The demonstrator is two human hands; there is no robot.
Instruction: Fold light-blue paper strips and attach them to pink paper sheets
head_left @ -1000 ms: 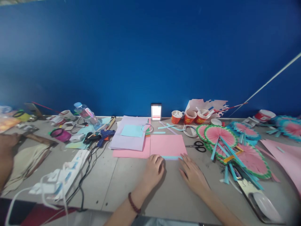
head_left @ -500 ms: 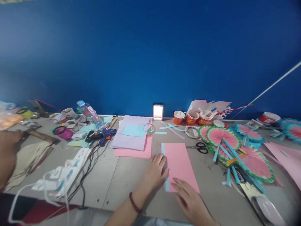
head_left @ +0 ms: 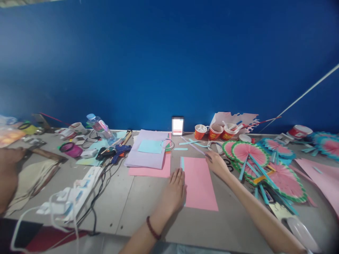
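Counter, pink sheet lying flat just in front of the person, between the two hands. Its long axis runs near to far, the far end leaning slightly left; a narrow blue band shows along its left long edge. Left hand is the nearer to that edge — palm down, fingers extended and close together, resting at the band and gripping nothing visible. From there the sheet lies to the right.

Right hand is by the far right corner, fingers partly bent, forearm slanting in across the counter, clear of the sheet's right edge. Fingertips meet the near end of a purple strip; whether they pinch anything, cannot tell. Black scissors handles just beside this hand, partly covered by it.

Writing: red paper cups at the back carry yellow lettering, too small to read. Bottle, left of the purple sheets, has a pink label with pale script — brand not legible. Phone screen blurred out; no text recoverable.
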